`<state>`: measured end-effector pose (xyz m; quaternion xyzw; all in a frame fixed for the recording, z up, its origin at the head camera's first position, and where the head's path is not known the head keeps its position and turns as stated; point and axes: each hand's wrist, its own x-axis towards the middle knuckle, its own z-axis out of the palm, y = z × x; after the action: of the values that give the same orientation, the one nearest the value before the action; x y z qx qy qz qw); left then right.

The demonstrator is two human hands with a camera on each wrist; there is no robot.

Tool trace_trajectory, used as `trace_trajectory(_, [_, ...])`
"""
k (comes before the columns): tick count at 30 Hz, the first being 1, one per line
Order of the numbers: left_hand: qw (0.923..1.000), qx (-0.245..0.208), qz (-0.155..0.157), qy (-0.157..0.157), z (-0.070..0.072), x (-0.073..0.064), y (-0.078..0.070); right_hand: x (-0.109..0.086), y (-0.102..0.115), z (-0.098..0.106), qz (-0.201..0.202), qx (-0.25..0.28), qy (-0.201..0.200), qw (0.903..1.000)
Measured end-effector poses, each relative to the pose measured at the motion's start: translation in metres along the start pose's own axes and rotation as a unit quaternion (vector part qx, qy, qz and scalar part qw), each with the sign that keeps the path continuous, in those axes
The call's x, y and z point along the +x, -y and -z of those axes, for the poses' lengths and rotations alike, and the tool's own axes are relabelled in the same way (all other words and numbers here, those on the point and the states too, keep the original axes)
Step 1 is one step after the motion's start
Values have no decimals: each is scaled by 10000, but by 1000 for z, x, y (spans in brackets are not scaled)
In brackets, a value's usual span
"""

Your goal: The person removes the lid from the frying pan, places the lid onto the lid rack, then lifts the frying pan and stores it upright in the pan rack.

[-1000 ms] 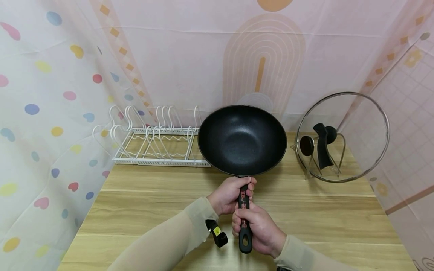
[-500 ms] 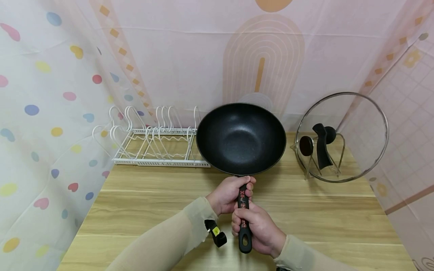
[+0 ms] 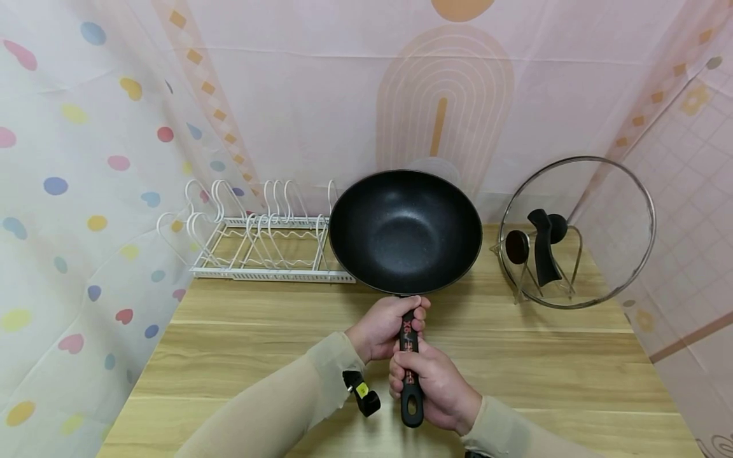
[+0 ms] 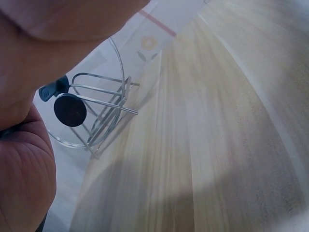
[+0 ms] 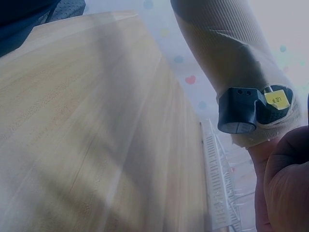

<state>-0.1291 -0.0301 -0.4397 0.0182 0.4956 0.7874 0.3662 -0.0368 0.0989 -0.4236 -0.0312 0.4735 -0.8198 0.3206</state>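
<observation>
A black wok (image 3: pixel 405 232) faces me in the middle of the head view, its bowl tilted so the inside shows. Its black handle (image 3: pixel 411 394), marked with red lettering, points down toward me. My left hand (image 3: pixel 382 327) grips the handle close to the bowl, thumb lying along the top. Lower down, my right hand (image 3: pixel 438 385) wraps round the same handle, leaving the holed end sticking out below. In the left wrist view, parts of a hand (image 4: pixel 24 169) fill the left side. The right wrist view shows the left forearm's sleeve (image 5: pixel 227 53) beside the hands.
A white wire rack (image 3: pixel 272 273) with upright loops stands at the back left, partly behind the wok. At the right, a glass lid (image 3: pixel 578 305) with a metal rim leans upright in a small wire stand (image 3: pixel 580 248). Wooden tabletop (image 3: pixel 258 337) extends beneath; patterned cloth (image 3: pixel 321 114) hangs behind.
The wok has shifted slightly up and to the left in the head view, both hands moving with it and keeping their grip. The rack and the lid stay put.
</observation>
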Motion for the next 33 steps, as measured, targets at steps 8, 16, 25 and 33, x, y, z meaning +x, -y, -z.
trace_trajectory(8, [10000, -24, -27, 19, 0, -3, -4, 1, 1, -2, 13, -94, -1, 10000])
trace_trajectory(16, [9999, 94, -70, -34, 1, -5, -6, 1, 2, -4, 17, -133, 40, 9999])
trace_trajectory(25, [9999, 147, -78, -41, 1, -7, -10, 1, 4, -7, -44, -77, 99, 9999])
trace_trajectory(33, [9997, 210, -86, -56, -1, -9, -14, 2, 5, -8, -75, -105, 48, 9999])
